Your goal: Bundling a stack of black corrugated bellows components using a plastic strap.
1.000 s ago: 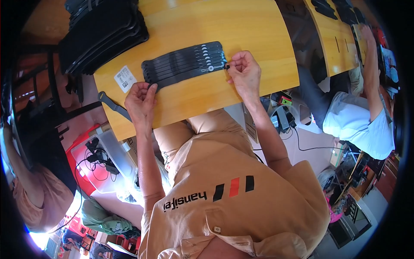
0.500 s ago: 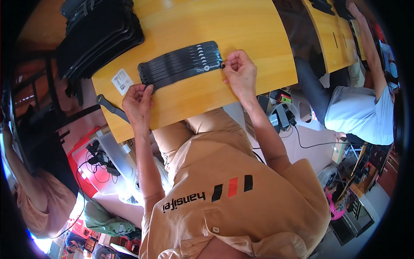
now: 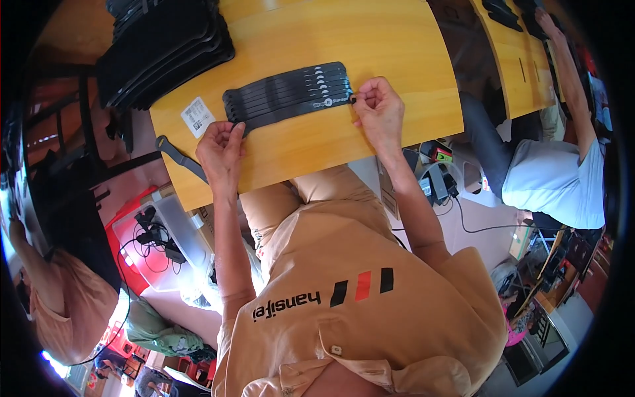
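A row of overlapping black straps (image 3: 278,91) with pale marks near their right ends lies on the yellow wooden table (image 3: 397,46). My left hand (image 3: 222,155) is closed in a pinch at the left end of the nearest strap (image 3: 284,115). At that strap's right end, my right hand (image 3: 382,118) pinches the tip between thumb and fingers. The strap lies stretched between both hands, along the near side of the row. A loose black strap (image 3: 177,156) with a looped end hangs over the table's left edge, partly behind my left wrist.
A white printed label (image 3: 197,116) lies left of the row. Thick stacks of black straps (image 3: 169,56) stand at the far left. Below the table edge, a clear bin (image 3: 155,248) holds cables and adapters. People sit at both sides, one at another table (image 3: 512,59).
The whole view has shifted slightly, so everything appears a little further right. Both hands keep their pinch on the strap's ends, with no clear movement against the row.
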{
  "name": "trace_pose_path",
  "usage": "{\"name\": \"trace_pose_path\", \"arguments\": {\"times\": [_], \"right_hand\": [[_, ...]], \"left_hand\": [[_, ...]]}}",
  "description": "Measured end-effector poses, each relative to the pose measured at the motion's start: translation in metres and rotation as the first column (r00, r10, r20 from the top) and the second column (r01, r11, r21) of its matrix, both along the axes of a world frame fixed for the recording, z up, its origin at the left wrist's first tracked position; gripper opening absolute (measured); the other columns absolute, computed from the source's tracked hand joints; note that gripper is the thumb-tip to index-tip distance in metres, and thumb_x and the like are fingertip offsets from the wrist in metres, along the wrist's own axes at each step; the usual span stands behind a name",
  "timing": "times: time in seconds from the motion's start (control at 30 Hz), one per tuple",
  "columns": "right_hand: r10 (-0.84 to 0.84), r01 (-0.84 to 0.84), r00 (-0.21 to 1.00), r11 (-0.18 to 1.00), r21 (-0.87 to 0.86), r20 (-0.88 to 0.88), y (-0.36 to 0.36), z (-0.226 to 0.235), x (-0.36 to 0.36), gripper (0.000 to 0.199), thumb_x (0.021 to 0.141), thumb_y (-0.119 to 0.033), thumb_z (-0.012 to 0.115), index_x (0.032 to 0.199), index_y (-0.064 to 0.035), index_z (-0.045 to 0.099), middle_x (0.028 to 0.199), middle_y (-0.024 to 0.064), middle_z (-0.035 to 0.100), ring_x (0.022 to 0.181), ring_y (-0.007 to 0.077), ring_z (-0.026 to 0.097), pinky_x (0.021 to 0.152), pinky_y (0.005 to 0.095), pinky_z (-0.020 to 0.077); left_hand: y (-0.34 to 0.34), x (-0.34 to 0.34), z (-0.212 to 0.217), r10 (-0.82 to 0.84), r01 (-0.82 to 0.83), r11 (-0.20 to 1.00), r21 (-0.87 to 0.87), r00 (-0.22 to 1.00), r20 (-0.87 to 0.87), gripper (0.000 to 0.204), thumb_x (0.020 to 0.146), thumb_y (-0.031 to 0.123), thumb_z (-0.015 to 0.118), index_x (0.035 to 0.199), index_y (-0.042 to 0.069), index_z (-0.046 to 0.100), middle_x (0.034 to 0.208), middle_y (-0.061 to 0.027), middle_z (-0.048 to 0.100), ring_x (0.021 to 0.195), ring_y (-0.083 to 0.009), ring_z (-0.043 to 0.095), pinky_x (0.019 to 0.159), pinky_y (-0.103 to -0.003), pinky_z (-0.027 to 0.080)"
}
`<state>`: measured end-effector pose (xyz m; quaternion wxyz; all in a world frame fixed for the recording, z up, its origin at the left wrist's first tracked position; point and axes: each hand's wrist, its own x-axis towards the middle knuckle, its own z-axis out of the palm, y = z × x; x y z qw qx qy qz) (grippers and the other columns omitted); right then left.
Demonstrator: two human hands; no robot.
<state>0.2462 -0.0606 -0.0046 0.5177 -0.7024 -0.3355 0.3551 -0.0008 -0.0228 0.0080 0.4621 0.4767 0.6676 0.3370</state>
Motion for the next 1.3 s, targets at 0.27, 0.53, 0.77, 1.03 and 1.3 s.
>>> {"name": "trace_pose_path", "arguments": {"times": [0.27,0.53,0.77,1.03,1.3], "right_hand": [[0.002,-0.003,0.999,1.0,0.017,0.049,0.002,0.004,-0.002,0.01,0.074,0.005,0.059,0.077,-0.0013,0.052,0.056,0.002,0.053,0.045,0.0065,0.049,0.038,0.0223,0.0412],[0.004,-0.009,0.993,0.999,0.047,0.115,0.001,-0.002,-0.002,0.011,0.072,0.005,0.06,0.076,-0.0021,0.052,0.056,0.0016,0.053,0.047,0.0061,0.049,0.042,0.0217,0.041],[0.0,-0.004,0.991,1.0,0.026,0.134,0.0,-0.001,-0.002,0.011,0.07,0.005,0.061,0.075,-0.0019,0.053,0.057,0.0028,0.054,0.051,0.0075,0.051,0.048,0.0226,0.0432],[0.013,-0.019,0.974,0.999,0.026,0.226,0.001,0.001,-0.003,0.012,0.068,0.004,0.061,0.075,-0.0018,0.054,0.058,0.0045,0.055,0.05,0.0103,0.052,0.05,0.0244,0.044],[0.044,-0.052,0.949,0.999,0.015,0.312,0.004,-0.005,0.0,0.009,0.066,0.003,0.059,0.073,-0.0004,0.054,0.059,0.0103,0.056,0.053,0.0203,0.056,0.053,0.031,0.0457]], "left_hand": [[0.002,0.0,0.001,-0.005,0.005,1.0,0.007,1.0,-0.018,0.016,0.081,0.01,0.066,0.081,-0.004,0.058,0.064,-0.0045,0.058,0.052,-0.0065,0.052,0.045,-0.019,0.041],[0.001,0.002,0.001,0.001,0.003,0.999,0.038,0.996,-0.09,0.017,0.08,0.011,0.066,0.08,-0.005,0.059,0.059,-0.0053,0.058,0.048,-0.0071,0.05,0.044,-0.021,0.039],[0.001,0.003,0.001,-0.015,0.022,0.998,0.053,0.991,-0.131,0.017,0.08,0.012,0.066,0.08,-0.004,0.059,0.059,-0.006,0.058,0.047,-0.0081,0.05,0.045,-0.022,0.04],[0.001,0.001,-0.002,-0.026,0.041,0.996,0.082,0.985,-0.171,0.018,0.079,0.014,0.066,0.081,-0.003,0.06,0.06,-0.0071,0.058,0.048,-0.0108,0.051,0.047,-0.024,0.042],[0.003,-0.004,-0.008,-0.067,0.132,0.977,0.164,0.933,-0.352,0.018,0.078,0.014,0.067,0.079,0.0,0.055,0.054,-0.0015,0.052,0.046,-0.0076,0.045,0.043,-0.022,0.034]]}}
